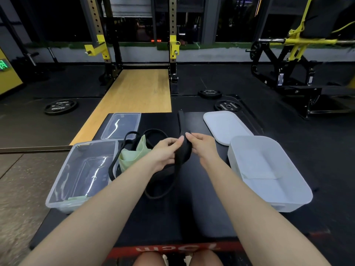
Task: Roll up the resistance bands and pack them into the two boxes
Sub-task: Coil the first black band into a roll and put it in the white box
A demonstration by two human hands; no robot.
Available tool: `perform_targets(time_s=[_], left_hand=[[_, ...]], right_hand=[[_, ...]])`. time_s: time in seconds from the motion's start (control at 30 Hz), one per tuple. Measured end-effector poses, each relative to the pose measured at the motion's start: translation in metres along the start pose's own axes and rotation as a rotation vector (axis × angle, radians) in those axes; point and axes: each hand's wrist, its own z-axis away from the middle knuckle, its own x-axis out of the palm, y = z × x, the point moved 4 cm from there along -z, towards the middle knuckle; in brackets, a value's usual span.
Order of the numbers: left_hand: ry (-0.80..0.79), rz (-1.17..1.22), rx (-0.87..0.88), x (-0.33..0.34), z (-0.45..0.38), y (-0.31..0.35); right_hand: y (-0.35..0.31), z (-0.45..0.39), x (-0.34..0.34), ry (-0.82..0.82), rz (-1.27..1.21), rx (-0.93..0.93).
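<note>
My left hand and my right hand both grip a wide black resistance band, partly rolled between my fingers above the black platform. Its loose end stretches away from me, and a loop hangs down toward me. A light green band and thin black bands lie in a heap to the left. A clear box stands at the left and a white box at the right, both open.
The clear lid lies behind the clear box, and the white lid behind the white box. Weight plates lie on the gym floor beyond. A squat rack and a wooden lifting strip stand ahead.
</note>
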Motion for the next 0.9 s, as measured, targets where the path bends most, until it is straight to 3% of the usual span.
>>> perform_targets(time_s=[0.2, 0.37, 0.5, 0.7, 0.9], left_hand=[[0.105, -0.046, 0.06, -0.002, 0.018, -0.003], [0.151, -0.016, 0.106, 0.0, 0.03, 0.003], [0.185, 0.125, 0.148, 0.003, 0.04, 0.015], [0.245, 0.458, 0.098, 0.01, 0.043, 0.031], [0.291, 0.4, 0.071, 0.013, 0.047, 0.018]], right_hand=[[-0.002, 0.013, 0.007, -0.055, -0.005, 0.031], [-0.013, 0.027, 0.012, -0.201, 0.029, 0.06], [-0.027, 0.043, 0.017, -0.304, 0.12, 0.03], [-0.028, 0.07, -0.003, -0.218, 0.079, -0.118], [-0.013, 0.091, -0.012, -0.255, 0.053, -0.064]])
